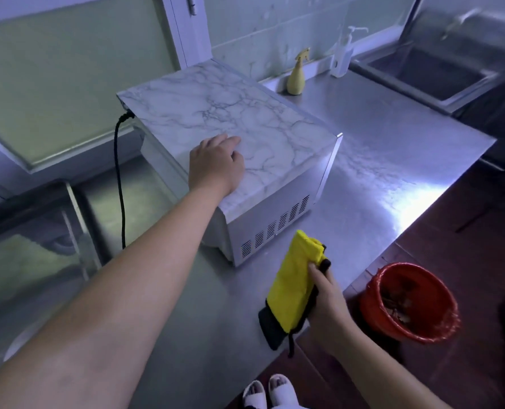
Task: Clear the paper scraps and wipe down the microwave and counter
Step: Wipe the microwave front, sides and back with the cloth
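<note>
A working kitchen is indicated: a microwave is set on a stainless-steel counter, a deep steel sink is fitted alongside, and a spray bottle and pump dispenser are kept at the wall.

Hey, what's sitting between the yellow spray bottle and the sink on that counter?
A white pump bottle stands at the back between the yellow spray bottle and the sink; the rest is bare steel counter, seen in the head view.

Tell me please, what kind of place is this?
Probably a commercial or canteen kitchen: a long stainless steel counter, a steel sink beyond it, a microwave standing on it, and a yellow spray bottle by the wall.
</note>
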The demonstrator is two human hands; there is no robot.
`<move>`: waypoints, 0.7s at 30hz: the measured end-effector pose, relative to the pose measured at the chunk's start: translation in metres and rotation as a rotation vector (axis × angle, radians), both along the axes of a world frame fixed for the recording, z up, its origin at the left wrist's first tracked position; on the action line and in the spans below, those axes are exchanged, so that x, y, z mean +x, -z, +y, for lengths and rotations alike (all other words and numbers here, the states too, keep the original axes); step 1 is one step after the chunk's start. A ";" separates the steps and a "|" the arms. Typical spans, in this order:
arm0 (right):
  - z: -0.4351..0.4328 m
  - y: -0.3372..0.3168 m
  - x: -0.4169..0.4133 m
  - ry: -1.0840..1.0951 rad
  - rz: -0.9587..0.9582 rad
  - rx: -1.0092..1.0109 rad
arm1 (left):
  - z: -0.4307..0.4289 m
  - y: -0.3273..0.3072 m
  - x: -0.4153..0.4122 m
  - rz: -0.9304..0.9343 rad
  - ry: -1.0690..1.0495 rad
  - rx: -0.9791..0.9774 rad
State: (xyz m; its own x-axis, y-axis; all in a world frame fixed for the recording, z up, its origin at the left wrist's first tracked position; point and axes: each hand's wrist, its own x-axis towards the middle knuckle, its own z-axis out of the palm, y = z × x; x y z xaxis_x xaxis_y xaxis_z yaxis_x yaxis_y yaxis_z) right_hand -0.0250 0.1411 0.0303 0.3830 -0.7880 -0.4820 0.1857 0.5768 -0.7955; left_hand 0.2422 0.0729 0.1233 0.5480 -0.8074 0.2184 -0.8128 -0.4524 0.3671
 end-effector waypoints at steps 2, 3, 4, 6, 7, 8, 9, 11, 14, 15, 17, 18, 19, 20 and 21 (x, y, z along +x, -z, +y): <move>-0.010 -0.006 -0.025 0.139 0.020 -0.002 | 0.002 -0.001 -0.003 -0.023 0.013 0.015; -0.016 -0.009 -0.036 0.190 0.038 -0.010 | 0.001 -0.002 -0.003 -0.028 0.017 0.037; -0.023 -0.011 -0.047 0.225 0.062 -0.022 | 0.000 -0.003 -0.003 -0.021 0.018 0.071; -0.043 -0.019 -0.065 0.277 0.094 -0.050 | -0.002 -0.007 -0.003 0.022 0.015 0.170; -0.055 -0.025 -0.073 0.308 0.102 -0.065 | -0.002 -0.009 -0.007 0.040 0.018 0.227; -0.067 -0.030 -0.079 0.341 0.107 -0.079 | -0.002 -0.009 -0.014 0.043 0.025 0.282; -0.079 -0.036 -0.085 0.375 0.109 -0.093 | -0.002 -0.008 -0.023 0.033 0.034 0.328; -0.104 -0.042 -0.095 0.442 0.113 -0.113 | -0.003 -0.003 -0.045 -0.011 0.045 0.400; -0.148 -0.036 -0.105 0.503 0.147 -0.113 | -0.015 0.004 -0.064 -0.078 0.005 0.460; -0.164 -0.030 -0.106 0.483 0.171 -0.114 | -0.021 0.004 -0.067 -0.086 -0.014 0.466; -0.200 -0.013 -0.105 0.405 0.229 -0.108 | -0.033 0.004 -0.071 -0.093 -0.040 0.475; -0.219 -0.004 -0.104 0.354 0.264 -0.099 | -0.039 0.006 -0.074 -0.101 -0.052 0.478; -0.239 0.004 -0.102 0.302 0.304 -0.094 | -0.045 0.008 -0.078 -0.115 -0.067 0.474; -0.259 0.011 -0.100 0.247 0.343 -0.095 | -0.052 0.010 -0.082 -0.131 -0.087 0.463; -0.278 0.018 -0.097 0.193 0.370 -0.101 | -0.059 0.011 -0.085 -0.142 -0.108 0.446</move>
